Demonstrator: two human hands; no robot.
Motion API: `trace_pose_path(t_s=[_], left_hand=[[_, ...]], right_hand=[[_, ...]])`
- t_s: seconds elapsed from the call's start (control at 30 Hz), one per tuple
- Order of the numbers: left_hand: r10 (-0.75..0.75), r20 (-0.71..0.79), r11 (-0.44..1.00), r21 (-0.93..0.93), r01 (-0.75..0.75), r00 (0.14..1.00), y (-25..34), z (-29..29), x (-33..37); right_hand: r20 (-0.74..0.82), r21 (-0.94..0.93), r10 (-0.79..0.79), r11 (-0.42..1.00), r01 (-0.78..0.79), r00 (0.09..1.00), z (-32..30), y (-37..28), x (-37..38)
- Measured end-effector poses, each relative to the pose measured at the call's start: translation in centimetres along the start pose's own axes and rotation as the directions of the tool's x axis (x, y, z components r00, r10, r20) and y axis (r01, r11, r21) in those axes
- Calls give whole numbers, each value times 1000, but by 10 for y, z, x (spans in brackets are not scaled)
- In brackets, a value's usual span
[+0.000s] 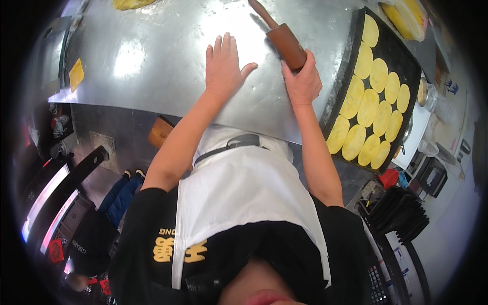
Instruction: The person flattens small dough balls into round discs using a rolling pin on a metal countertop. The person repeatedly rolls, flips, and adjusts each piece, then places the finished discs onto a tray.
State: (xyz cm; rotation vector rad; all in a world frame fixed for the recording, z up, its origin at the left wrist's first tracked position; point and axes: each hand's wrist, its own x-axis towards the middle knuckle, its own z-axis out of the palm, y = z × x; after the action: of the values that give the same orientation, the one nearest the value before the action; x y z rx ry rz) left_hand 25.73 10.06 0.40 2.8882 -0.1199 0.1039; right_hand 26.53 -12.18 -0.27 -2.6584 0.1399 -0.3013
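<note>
My left hand point(222, 71) lies flat on the shiny metal table point(162, 76), palm down, with its thumb spread and nothing in it. To its right, my right hand point(304, 85) is closed on the near end of a brown wooden rolling pin point(284, 43). The pin slants away to the upper left, and its far handle points at the back of the table. Beside the right hand stands a black baking tray point(401, 53) bearing several flat, oval yellow dough pieces point(367, 108), laid in rows.
A yellow dough scraper point(76, 75) rests near the table's left end. Yellow dough point(131, 3) shows at the far edge. Behind the tray lies a yellow plastic bag point(405, 19). A wooden stool point(160, 131) is under the near edge. Another person point(96, 234) is at lower left.
</note>
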Motion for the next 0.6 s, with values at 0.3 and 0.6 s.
trace_pose_path(t_s=[0.3, 0.6], left_hand=[[-340, -129, 623, -773, 120, 932, -61, -41, -9], [-63, -222, 998, -24, 60, 973, -122, -12, 28]], right_hand=[[458, 190, -18, 979, -79, 889, -58, -43, 15], [626, 125, -162, 986, 106, 763, -5, -88, 45]])
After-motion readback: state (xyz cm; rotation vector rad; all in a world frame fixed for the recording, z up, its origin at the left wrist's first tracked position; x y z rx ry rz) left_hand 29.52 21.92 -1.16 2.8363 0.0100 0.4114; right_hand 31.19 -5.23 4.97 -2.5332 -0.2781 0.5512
